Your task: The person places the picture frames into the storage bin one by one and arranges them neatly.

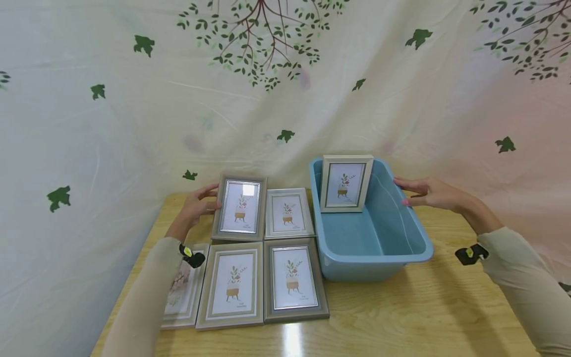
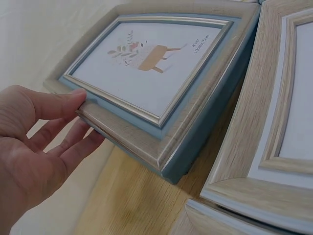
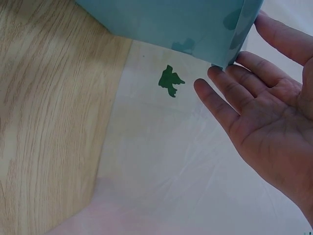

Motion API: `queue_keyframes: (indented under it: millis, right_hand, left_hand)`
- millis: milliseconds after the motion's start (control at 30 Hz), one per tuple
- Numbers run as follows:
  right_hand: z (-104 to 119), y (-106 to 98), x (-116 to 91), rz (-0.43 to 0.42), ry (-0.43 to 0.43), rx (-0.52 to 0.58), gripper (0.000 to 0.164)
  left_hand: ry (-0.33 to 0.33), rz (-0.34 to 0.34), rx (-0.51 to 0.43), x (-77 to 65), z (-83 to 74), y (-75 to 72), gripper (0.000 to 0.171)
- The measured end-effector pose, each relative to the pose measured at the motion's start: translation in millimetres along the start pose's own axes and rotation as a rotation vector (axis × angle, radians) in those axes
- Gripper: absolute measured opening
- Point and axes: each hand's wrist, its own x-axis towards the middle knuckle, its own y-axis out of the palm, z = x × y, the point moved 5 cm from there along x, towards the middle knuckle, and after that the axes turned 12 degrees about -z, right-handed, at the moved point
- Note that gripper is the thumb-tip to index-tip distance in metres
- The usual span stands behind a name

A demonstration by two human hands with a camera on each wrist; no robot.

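Observation:
My left hand (image 1: pixel 196 208) pinches the left edge of a grey-brown picture frame (image 1: pixel 241 208), thumb on its face and fingers beneath. That edge is lifted off the table, as the left wrist view (image 2: pixel 124 73) shows. Over on the right, my right hand (image 1: pixel 434 193) holds the rim of a blue plastic tub (image 1: pixel 397 259) between thumb and fingers. Inside the tub, a cream picture frame (image 1: pixel 324 198) stands upright against the far left wall. In the right wrist view, the fingers (image 3: pixel 230 90) touch the tub's edge.
Flat on the wooden table (image 1: pixel 370 322) lie a pale frame (image 1: pixel 267 213), a beige frame (image 1: pixel 207 297), a grey-brown frame (image 1: pixel 318 292) and a white frame (image 1: pixel 192 302), partly behind the left forearm. A leaf-patterned cloth (image 1: pixel 250 114) hangs behind the table.

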Motion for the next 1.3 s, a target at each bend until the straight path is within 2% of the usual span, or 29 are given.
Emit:
queue_keyframes:
  millis: [467, 833, 1300]
  right_hand:
    - [1.5, 0.3, 1.5, 0.000, 0.004, 0.012, 0.074]
    - [3.2, -0.4, -0.1, 0.004, 0.002, -0.005, 0.076]
    - [-1.5, 0.7, -0.1, 0.008, -0.003, 0.007, 0.075]
  left_hand:
    - [0.080, -0.043, -0.061, -6.8, -7.7, -4.3, 0.071]
    - [0.096, -0.027, -0.076, -7.7, -5.1, -6.8, 0.071]
    - [0.115, -0.048, -0.085, -17.5, -7.4, -9.7, 0.070]
